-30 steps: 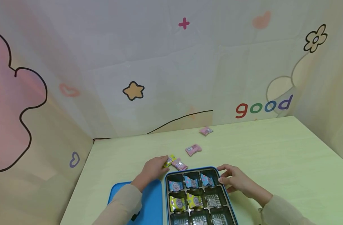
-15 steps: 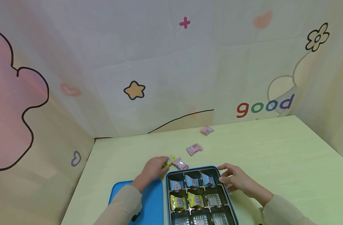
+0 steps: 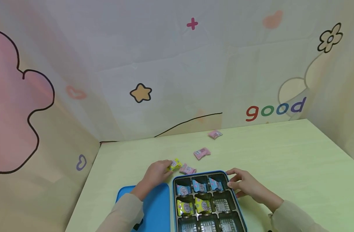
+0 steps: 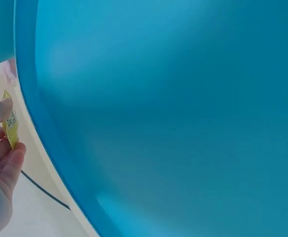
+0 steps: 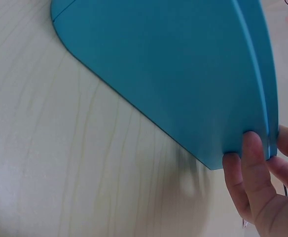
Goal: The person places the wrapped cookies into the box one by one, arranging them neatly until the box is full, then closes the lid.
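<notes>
My left hand (image 3: 156, 174) pinches a yellow wrapped candy (image 3: 174, 164) between thumb and fingers; the left wrist view shows the wrapper (image 4: 11, 123) edge-on in the fingertips. My right hand (image 3: 246, 186) grips the far right corner of a blue box (image 3: 238, 209), fingers along its outer wall and rim in the right wrist view. Inside the box is a black divided tray (image 3: 210, 192). Three blue candies (image 3: 199, 186) fill its back row. Two yellow candies (image 3: 203, 205) sit in the left and middle compartments of the row before it.
A blue lid (image 3: 156, 206) lies left of the box, partly under my left forearm. One pink candy (image 3: 187, 169) lies just behind the box, a second pink candy (image 3: 201, 153) farther back, and a third pink candy (image 3: 215, 134) near the patterned wall (image 3: 177, 64).
The yellow candy has come slightly away from the pink one beside it, and more of it shows in my left fingers. The right hand stays at the box corner.
</notes>
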`<state>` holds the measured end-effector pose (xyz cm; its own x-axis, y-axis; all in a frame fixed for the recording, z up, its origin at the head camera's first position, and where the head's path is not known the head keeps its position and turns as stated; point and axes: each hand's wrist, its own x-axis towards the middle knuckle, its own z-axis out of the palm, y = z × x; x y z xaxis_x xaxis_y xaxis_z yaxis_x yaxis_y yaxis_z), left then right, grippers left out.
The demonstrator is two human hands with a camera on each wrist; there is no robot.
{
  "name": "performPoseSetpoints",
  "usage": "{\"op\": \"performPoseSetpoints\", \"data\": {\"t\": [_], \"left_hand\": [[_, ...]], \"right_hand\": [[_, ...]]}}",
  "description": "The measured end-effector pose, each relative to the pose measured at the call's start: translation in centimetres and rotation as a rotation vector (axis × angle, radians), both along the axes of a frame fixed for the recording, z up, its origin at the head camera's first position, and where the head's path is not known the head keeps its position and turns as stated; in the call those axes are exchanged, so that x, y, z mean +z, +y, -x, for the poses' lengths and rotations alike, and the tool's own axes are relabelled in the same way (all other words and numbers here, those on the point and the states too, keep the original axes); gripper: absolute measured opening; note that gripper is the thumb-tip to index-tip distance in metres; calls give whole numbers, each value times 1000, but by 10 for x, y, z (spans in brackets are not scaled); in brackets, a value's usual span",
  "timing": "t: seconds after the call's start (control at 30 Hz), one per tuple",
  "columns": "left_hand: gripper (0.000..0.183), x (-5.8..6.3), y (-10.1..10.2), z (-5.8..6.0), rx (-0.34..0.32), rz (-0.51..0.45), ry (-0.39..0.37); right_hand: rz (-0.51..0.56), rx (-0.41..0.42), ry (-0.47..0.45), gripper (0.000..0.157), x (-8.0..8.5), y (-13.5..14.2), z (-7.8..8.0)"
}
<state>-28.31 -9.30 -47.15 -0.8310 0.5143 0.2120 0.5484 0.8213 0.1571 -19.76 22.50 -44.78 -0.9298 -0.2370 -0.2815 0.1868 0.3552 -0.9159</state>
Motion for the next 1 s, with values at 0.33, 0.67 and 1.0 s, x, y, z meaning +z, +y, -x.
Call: {"op": "performPoseSetpoints", "data": {"t": [0.33,0.67,1.0], "left_hand": [[39,9,-5,-12,1,-22,10],[39,22,-6,-26,-70,-47,76],[41,33,-2,-40,-88,-26,84]], "right_hand": [[-13,-6,-2,42,1,-1,-1],[-9,-8,-6,42,1,0,-1],[-19,1,-2,43,3,-1,0]]}}
